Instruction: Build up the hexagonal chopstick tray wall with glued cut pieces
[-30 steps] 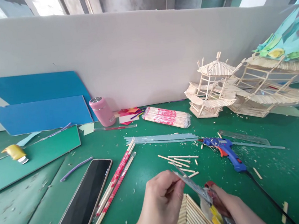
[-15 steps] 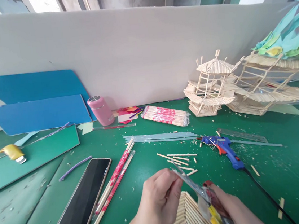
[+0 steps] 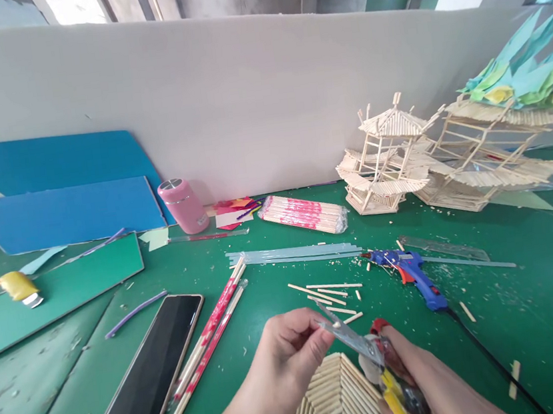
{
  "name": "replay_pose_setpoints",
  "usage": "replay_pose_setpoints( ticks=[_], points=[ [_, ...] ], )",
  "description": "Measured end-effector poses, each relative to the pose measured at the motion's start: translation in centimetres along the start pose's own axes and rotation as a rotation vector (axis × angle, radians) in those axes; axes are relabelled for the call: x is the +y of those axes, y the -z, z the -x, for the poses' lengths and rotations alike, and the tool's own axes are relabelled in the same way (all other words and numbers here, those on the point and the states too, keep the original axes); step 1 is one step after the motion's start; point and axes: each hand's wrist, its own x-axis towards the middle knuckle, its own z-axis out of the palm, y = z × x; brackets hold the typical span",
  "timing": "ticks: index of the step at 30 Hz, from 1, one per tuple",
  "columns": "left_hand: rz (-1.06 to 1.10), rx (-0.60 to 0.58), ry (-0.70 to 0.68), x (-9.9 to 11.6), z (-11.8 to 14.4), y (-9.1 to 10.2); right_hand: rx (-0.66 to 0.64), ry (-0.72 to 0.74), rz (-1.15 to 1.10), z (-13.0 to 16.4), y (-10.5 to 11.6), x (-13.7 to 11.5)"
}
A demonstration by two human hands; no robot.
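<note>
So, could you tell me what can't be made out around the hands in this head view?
- Stick panel: its lower part is cut off by the bottom edge.
- Scissors: handles largely hidden inside the right hand.
- What the left hand pinches at the blades: hidden by its fingertips.
- Glue gun: cord leaves the frame below.

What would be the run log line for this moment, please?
left hand: pinches small stick at blades | right hand: holds scissors | below: stick roof panel | table: green
</note>
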Motion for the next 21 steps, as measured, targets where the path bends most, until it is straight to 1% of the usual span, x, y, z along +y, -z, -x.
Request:
replay_pose_setpoints(
  ticks=[1, 3, 5, 7, 9, 13, 17, 18, 21],
  points=[
    [0.103, -0.040, 0.038, 0.0, 0.0, 0.1, 0.024, 0.014, 0.029, 0.0, 0.2, 0.0],
    [0.248, -0.090, 0.075, -0.1, -0.1, 0.3, 0.021, 0.047, 0.059, 0.1, 0.7, -0.2],
    [0.291, -0.102, 0.081, -0.2, -0.2, 0.3, -0.023, 0.065, 0.051, 0.0, 1.0, -0.4],
    [0.249, -0.081, 0.075, -0.3, -0.3, 0.3, -0.054, 0.074, 0.008, 0.0, 1.2, -0.6],
    [0.184, -0.042, 0.068, -0.3, -0.2, 0.1, -0.056, 0.065, -0.033, -0.1, 1.1, -0.5],
    [0.080, 0.009, 0.064, 0.1, -0.1, -0.4, -0.049, 0.002, -0.083, -0.2, -0.1, 0.6],
    [-0.066, 0.015, -0.015, 0.9, 0.1, -1.0, -0.003, -0.012, -0.193, -0.8, -1.0, 1.5],
    [-0.079, 0.015, -0.018, 1.0, 0.1, -1.0, 0.020, -0.019, -0.230, -1.0, -0.9, 1.6],
    [-0.019, 0.050, 0.067, 0.7, 0.0, -0.9, 0.079, -0.087, -0.352, -1.7, 0.4, 1.9]
  ],
)
